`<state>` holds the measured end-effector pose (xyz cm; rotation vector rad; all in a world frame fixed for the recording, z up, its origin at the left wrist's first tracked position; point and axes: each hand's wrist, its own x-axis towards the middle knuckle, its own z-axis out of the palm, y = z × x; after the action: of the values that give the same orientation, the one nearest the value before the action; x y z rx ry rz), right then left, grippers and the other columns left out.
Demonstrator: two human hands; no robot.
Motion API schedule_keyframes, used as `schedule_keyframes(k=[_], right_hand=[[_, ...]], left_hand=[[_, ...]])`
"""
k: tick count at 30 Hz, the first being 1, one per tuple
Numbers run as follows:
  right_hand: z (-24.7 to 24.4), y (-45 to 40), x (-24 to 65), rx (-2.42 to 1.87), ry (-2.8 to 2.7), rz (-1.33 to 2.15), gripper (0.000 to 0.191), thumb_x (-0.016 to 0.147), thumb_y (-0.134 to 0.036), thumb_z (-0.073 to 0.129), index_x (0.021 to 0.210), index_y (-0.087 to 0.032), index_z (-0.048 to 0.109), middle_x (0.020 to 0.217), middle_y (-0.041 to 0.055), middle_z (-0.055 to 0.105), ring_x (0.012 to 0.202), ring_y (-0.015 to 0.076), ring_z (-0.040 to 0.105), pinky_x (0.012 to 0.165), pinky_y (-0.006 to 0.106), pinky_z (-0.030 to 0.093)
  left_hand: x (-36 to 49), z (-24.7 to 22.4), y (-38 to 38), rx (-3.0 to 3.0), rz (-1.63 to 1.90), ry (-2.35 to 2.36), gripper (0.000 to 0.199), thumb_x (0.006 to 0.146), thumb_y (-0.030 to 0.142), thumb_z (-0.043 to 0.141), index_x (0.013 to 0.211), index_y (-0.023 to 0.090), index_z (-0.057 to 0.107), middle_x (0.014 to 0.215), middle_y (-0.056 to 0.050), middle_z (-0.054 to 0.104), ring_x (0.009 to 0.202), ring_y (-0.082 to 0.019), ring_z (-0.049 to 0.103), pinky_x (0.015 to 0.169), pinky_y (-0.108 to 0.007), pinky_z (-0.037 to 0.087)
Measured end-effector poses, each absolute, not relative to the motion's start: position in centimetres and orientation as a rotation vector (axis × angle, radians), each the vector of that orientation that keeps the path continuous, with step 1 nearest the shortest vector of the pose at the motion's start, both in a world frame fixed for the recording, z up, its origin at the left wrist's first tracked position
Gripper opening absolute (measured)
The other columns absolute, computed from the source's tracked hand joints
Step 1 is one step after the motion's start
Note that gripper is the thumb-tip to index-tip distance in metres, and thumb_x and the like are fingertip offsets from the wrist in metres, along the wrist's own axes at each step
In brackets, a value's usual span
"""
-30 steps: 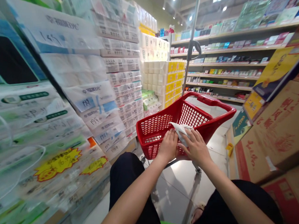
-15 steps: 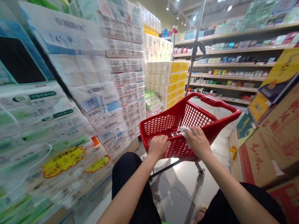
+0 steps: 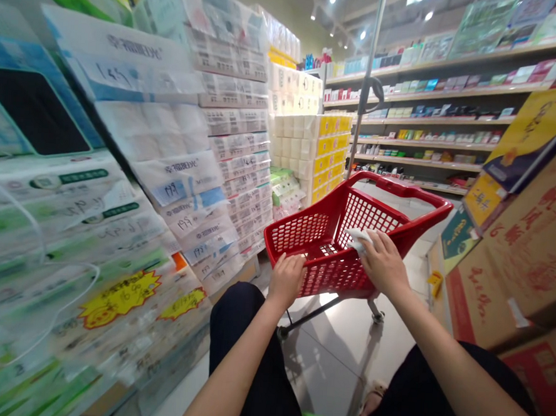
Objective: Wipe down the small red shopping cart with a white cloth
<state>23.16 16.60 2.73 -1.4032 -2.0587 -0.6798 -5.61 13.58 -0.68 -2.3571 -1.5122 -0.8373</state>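
A small red shopping cart (image 3: 335, 271) with a perforated plastic basket stands sideways in front of my knees. My left hand (image 3: 287, 277) is closed over the near rim of its basket, toward the left end. Further right along that same rim, my right hand (image 3: 384, 260) presses a white cloth or wipe (image 3: 359, 239) against the edge, fingers curled over it. Part of the white cloth is hidden under the fingers. The basket's visible inside shows only its perforated walls and floor. A metal pole (image 3: 367, 81) with a dark loop rises behind the cart.
Tall stacks of wrapped tissue packs (image 3: 239, 118) line the left side, with a white cable (image 3: 79, 265) hanging over the nearest ones. Cardboard boxes (image 3: 525, 248) are piled on the right. Shelves of small boxed goods (image 3: 425, 110) fill the back wall.
My right hand has slid right along the basket rim with the white cloth. My left hand has shifted slightly left on the rim. The cart sits a little further right in view.
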Motion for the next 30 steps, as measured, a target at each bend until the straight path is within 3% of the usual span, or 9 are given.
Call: schedule_keyframes(k=[6, 11, 16, 21, 25, 30], right_hand=[[1.0, 12.8, 16.4, -1.303, -2.170, -0.563, 0.053, 0.095, -0.033, 0.044, 0.147, -0.021, 0.044, 0.151, 0.0087, 0.044, 0.142, 0.0284, 0.034, 0.119, 0.048, 0.028], [1.5, 13.4, 20.4, -1.285, -2.211, -0.628, 0.047, 0.098, -0.034, 0.041, 0.145, -0.028, 0.046, 0.151, 0.0046, 0.047, 0.139, 0.0244, 0.041, 0.121, 0.051, 0.020], [2.3, 16.0, 25.6, -1.480, -2.018, -0.668, 0.043, 0.100, -0.036, 0.038, 0.139, -0.027, 0.051, 0.145, 0.0052, 0.053, 0.137, 0.0252, 0.043, 0.119, 0.054, 0.022], [0.9, 14.1, 21.2, -1.445, -2.020, -0.583, 0.048, 0.098, -0.040, 0.041, 0.141, -0.022, 0.050, 0.149, 0.0083, 0.048, 0.143, 0.0279, 0.033, 0.119, 0.051, 0.025], [0.1, 11.1, 16.9, -1.305, -2.165, -0.515, 0.056, 0.097, -0.042, 0.044, 0.149, -0.021, 0.041, 0.158, 0.0075, 0.036, 0.148, 0.0277, 0.024, 0.121, 0.047, 0.024], [0.9, 12.0, 20.1, -1.296, -2.239, -0.568, 0.053, 0.099, -0.040, 0.040, 0.151, -0.026, 0.038, 0.158, 0.0037, 0.035, 0.146, 0.0236, 0.031, 0.123, 0.049, 0.016]], left_hand=[[-3.3, -0.6, 13.3, -2.369, -0.756, -1.582, 0.024, 0.099, 0.023, 0.044, 0.118, 0.020, 0.058, 0.109, -0.006, 0.071, 0.099, -0.021, 0.066, 0.104, -0.041, 0.043], [-2.9, -0.6, 12.8, -2.388, -0.754, -1.523, 0.025, 0.101, 0.026, 0.041, 0.120, 0.020, 0.056, 0.109, -0.007, 0.070, 0.098, -0.020, 0.066, 0.103, -0.039, 0.042], [-2.2, -1.2, 12.8, -2.390, -0.771, -1.496, 0.031, 0.100, 0.029, 0.043, 0.129, 0.019, 0.052, 0.121, -0.009, 0.067, 0.103, -0.021, 0.066, 0.106, -0.041, 0.041], [-1.4, -1.3, 12.6, -2.342, -0.737, -1.536, 0.052, 0.098, 0.030, 0.047, 0.147, 0.020, 0.033, 0.143, -0.012, 0.054, 0.108, -0.021, 0.065, 0.106, -0.041, 0.042], [-1.8, -0.9, 12.3, -2.344, -0.705, -1.520, 0.064, 0.096, 0.022, 0.047, 0.153, 0.020, 0.018, 0.147, -0.013, 0.049, 0.114, -0.021, 0.064, 0.107, -0.040, 0.041], [-2.8, -0.9, 12.2, -2.361, -0.727, -1.483, 0.065, 0.097, 0.024, 0.047, 0.154, 0.018, 0.015, 0.148, -0.014, 0.048, 0.121, -0.022, 0.059, 0.111, -0.043, 0.039]])
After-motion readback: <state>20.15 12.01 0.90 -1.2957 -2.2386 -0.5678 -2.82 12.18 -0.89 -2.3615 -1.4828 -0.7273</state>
